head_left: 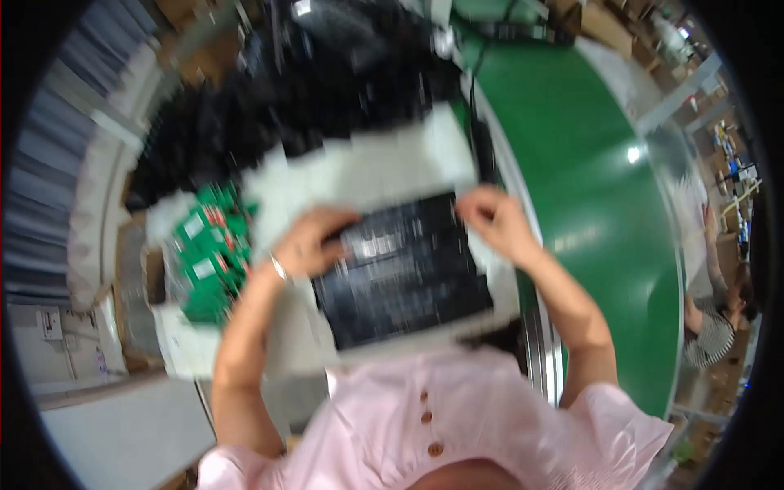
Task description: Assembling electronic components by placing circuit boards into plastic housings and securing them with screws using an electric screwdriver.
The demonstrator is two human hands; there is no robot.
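Frame blurred by motion. We see the left hand [309, 245] gripping the 9 o'clock edge of a black tray [404, 273], fingers curled over its rim. Right hand [498, 222] pinches the tray's 1 o'clock corner. Tray sits in a white carton [359, 171], dead centre. Green packets [211, 253] lie at 9 o'clock; green conveyor belt [604, 204] curves past at 3 o'clock.

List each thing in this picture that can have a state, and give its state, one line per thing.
White cardboard box: open, flap up.
Black packets: packed in rows inside the box.
Left hand: resting on the packets.
Right hand: pinching at the packets' far edge.
Green conveyor belt: bare; motion unclear.
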